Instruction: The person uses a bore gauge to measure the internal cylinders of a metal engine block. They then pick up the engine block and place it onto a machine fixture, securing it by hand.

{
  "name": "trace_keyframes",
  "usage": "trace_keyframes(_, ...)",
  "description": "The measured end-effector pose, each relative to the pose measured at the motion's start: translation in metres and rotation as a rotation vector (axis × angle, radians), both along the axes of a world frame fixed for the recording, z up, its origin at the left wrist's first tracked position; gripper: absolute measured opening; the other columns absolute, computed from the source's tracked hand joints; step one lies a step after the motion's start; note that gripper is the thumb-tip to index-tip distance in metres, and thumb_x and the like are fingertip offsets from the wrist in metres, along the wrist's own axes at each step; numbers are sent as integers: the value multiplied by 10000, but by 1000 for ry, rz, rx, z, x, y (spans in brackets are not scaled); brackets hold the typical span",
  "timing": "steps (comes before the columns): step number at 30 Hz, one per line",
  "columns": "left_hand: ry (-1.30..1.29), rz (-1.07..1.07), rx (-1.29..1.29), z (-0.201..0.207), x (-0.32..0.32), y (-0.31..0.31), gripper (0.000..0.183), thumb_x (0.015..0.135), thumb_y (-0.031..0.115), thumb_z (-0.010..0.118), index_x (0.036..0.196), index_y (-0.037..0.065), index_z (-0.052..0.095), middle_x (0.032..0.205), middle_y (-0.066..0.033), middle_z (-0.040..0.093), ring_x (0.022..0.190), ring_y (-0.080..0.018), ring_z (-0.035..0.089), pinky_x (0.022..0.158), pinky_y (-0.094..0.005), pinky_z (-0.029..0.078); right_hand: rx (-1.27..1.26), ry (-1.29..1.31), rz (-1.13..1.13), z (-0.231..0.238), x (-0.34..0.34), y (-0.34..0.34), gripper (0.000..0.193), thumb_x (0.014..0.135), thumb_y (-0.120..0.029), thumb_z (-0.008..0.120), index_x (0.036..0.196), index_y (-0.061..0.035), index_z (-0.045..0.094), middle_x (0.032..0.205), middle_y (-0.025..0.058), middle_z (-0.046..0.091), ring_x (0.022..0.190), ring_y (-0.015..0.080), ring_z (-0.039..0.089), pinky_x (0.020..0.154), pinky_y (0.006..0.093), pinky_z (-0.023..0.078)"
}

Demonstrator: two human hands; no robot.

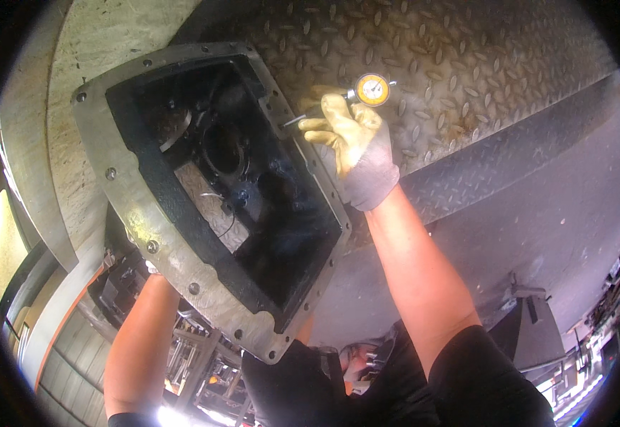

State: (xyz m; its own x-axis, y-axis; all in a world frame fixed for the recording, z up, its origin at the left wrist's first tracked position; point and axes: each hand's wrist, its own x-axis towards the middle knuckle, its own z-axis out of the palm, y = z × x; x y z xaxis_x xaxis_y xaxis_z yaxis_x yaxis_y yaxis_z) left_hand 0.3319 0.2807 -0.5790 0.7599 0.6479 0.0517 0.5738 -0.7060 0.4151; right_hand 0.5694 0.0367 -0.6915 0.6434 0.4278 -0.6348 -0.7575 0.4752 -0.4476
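My gloved right hand (352,142) is at the right edge of a large metal housing (171,265), its fingers closed around the stem of a dial gauge (372,90). The gauge has a round white face and an orange ring, and it sticks out above the thumb side. A thin metal rod (294,120) shows between the fingertips and the housing's rim; I cannot tell whether it belongs to the gauge. The housing is open and dark inside, with bolt holes around its flange. My left forearm reaches up to its lower left side, where the casting hides nearly all of that hand.
Behind the housing lies worn diamond-pattern metal plate (452,78). A pale curved panel (117,32) stands at the upper left. Racks with tools (196,363) are at the lower left, and a dark angular stand (530,331) is at the lower right.
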Motion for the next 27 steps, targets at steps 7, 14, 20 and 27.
trace_keyframes(7, -3, 11, 2, -1, -1, 1, 674, 1074, 463, 566, 1587, 39, 459, 1509, -142, 577, 1354, -292, 569, 1156, -395, 435, 55, -65, 10, -4, -9, -4, 314, 1049, -120, 679, 1308, 55, 650, 1117, 158, 738, 866, 245, 764, 741, 329, 634)
trace_keyframes(14, -10, 25, 1, -2, -5, 1, 672, 1075, 459, 566, 1588, 37, 457, 1511, -144, 576, 1358, -292, 567, 1158, -395, 433, 38, -61, 37, 0, -9, -7, 337, 1086, -192, 657, 1323, 48, 647, 1151, 176, 750, 899, 230, 753, 763, 314, 623)
trace_keyframes(20, -11, 45, 1, -3, -9, 2, 670, 1076, 454, 565, 1588, 36, 455, 1512, -146, 575, 1362, -292, 565, 1160, -395, 432, 26, -86, 53, 2, -10, -6, 345, 1098, -204, 634, 1332, 48, 645, 1171, 183, 750, 915, 224, 754, 773, 312, 621)
trace_keyframes(27, -17, 56, -6, -6, -10, 3, 668, 1077, 450, 565, 1589, 35, 453, 1514, -149, 573, 1365, -292, 563, 1162, -394, 430, 23, -102, 70, 3, -10, -8, 336, 1112, -185, 597, 1356, 46, 616, 1212, 231, 734, 960, 246, 769, 820, 324, 636)
